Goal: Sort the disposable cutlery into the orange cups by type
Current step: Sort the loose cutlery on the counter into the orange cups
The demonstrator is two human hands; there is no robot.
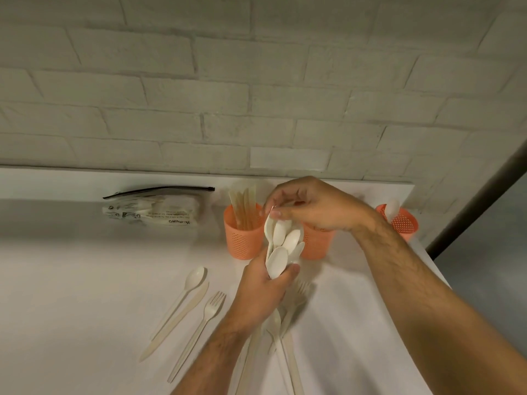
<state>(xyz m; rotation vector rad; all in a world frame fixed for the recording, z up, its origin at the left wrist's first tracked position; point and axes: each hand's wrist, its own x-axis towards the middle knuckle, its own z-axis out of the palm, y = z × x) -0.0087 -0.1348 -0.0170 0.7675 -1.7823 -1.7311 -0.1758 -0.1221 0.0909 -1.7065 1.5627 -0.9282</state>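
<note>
Fanning above the left hand's (263, 292) grip — spoons (282, 246).

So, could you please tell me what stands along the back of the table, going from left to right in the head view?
Plastic bag → left orange cup holding wooden sticks → middle orange cup, partly behind the hands → right orange cup with a spoon in it.
</note>
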